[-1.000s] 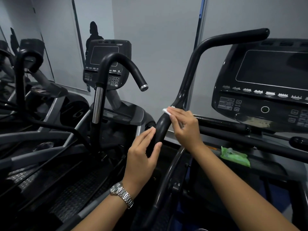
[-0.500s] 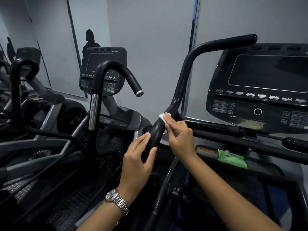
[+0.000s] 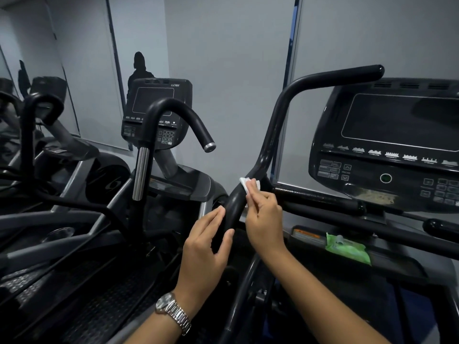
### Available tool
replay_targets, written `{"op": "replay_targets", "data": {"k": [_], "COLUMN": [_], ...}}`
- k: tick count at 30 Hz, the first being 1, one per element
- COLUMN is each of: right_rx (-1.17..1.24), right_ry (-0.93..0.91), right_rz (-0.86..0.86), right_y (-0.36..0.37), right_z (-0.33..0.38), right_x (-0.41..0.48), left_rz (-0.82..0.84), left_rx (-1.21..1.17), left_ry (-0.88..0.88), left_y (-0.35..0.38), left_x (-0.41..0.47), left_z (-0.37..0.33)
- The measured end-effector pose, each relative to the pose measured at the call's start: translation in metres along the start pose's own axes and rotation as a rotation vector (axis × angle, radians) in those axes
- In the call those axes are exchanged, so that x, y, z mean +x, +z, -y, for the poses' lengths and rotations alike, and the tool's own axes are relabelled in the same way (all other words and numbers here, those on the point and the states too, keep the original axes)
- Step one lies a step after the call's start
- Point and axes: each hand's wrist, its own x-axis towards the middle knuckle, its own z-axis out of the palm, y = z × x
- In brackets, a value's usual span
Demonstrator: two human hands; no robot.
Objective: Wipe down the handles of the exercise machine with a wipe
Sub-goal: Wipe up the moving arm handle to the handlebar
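A black curved handle [image 3: 275,135] of the exercise machine rises from the lower centre and bends right at the top. My right hand [image 3: 264,219] pinches a small white wipe [image 3: 246,184] and presses it against the handle at its lower bend. My left hand [image 3: 206,247], with a metal watch on the wrist, rests on the handle just below, fingers straight along the left side and thumb in front.
The machine's dark console [image 3: 387,147] stands at the right above a black crossbar [image 3: 323,197]. A green wipe packet [image 3: 347,248] lies on the ledge below it. A second machine with a hooked handle [image 3: 178,115] and console stands at the left. Grey wall panels lie behind.
The view has tilted slightly upward, so everything sits lower in the frame. My right hand with the wipe stays at the handle's lower bend; my left hand keeps its place.
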Motion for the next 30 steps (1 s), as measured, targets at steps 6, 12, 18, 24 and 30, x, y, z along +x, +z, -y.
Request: {"op": "replay_targets", "data": {"k": [6,12,18,24,30], "right_rx": [-0.006,0.068,0.05,0.091,-0.022], "right_ry": [0.147,0.158,0.244,0.116,0.125], "right_rz": [0.028,0.06,0.048,0.12,0.171], "right_y": [0.005,0.007,0.005,0.003,-0.005], "right_z": [-0.014,-0.007,-0.02,-0.017,-0.039], "right_x": [0.048,0.03,0.066,0.044,0.088], "left_rz": [0.006,-0.012,-0.012,-0.044,-0.035], "left_rx": [-0.005,-0.005,-0.006,-0.014,0.003], "left_ry": [0.005,0.022,0.02,-0.026,-0.017], "left_y": [0.0,0.0,-0.001,0.001,0.008], "left_x": [0.0,0.001,0.001,0.002,0.025], "left_z": [0.001,0.001,-0.001,-0.002,-0.01]}}
